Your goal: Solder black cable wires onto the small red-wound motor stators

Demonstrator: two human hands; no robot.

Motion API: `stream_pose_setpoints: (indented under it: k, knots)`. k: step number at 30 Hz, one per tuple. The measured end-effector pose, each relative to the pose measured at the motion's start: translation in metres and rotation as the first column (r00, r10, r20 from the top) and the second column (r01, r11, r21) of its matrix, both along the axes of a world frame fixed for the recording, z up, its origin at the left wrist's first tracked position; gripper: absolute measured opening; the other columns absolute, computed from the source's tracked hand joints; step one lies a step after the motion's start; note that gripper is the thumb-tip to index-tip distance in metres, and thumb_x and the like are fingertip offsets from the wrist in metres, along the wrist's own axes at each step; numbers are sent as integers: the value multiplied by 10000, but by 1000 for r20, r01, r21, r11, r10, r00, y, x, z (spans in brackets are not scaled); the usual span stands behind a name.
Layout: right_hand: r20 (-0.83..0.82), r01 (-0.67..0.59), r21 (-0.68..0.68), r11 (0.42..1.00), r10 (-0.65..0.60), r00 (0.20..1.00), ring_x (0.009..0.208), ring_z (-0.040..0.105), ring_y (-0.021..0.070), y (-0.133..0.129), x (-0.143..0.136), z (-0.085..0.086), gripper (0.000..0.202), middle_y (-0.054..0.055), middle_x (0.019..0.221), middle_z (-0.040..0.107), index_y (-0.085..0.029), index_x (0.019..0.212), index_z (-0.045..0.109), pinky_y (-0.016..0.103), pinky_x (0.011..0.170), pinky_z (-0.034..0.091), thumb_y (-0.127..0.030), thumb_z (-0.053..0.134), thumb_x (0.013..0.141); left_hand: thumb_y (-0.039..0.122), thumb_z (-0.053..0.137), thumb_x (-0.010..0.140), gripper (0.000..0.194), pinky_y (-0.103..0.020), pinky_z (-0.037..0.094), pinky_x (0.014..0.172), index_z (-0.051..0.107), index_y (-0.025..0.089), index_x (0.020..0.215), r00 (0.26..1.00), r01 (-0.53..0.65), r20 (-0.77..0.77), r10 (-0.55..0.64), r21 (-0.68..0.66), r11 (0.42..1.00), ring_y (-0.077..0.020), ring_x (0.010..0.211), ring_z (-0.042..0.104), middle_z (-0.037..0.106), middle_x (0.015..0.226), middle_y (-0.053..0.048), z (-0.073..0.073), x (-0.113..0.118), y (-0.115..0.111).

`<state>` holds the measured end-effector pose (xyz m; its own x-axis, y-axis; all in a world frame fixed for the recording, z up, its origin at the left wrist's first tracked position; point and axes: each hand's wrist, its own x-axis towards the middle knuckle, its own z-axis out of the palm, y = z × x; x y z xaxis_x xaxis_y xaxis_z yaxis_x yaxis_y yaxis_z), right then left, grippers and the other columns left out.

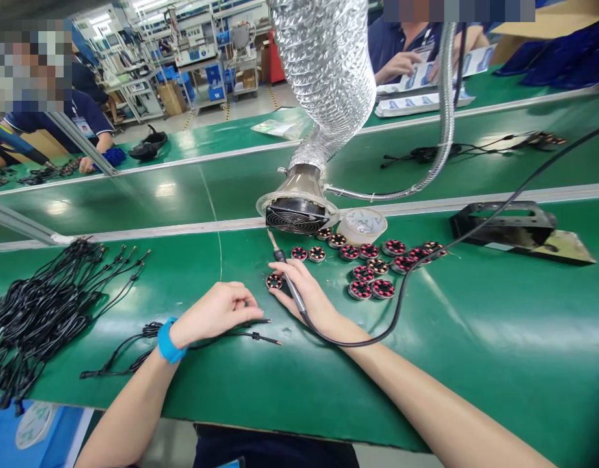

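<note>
My right hand (312,296) holds a soldering iron (290,283), its tip pointing up and away from me. The thumb and forefinger of that hand also reach around a small round part with copper-coloured segments (273,281) on the bench. My left hand (224,307), with a blue wristband (171,341), has its fingers curled into a pinch. A thin solder wire (216,227) runs down to it from above; its end at the fingertips is hard to make out. Beneath this hand lies a black cable (231,335) with bare ends.
A black fume fan (297,218) hangs from a silver duct (329,71). Several round red-and-black parts (362,273) stand right of my hands, by a tape roll (362,225). Black cables (46,312) lie left, a metal stand (518,231) right. People work across the bench.
</note>
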<state>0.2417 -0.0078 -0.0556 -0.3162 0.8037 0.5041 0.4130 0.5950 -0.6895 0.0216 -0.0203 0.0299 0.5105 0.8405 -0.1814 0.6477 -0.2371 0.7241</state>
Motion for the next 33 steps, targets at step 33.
stream_pose_setpoints:
  k: [33]
  knots:
    - [-330,-45,-85,995,14,944,805,655,128,-19,-23,28,423,15,1004,567,-289,1222,525,322,858,561,-109,585,845,378,655,771,259,-264,429,672,702,138,858,890,-225,344,300,-242,944,-163,701,569,685,768,-47,-19,13,0]
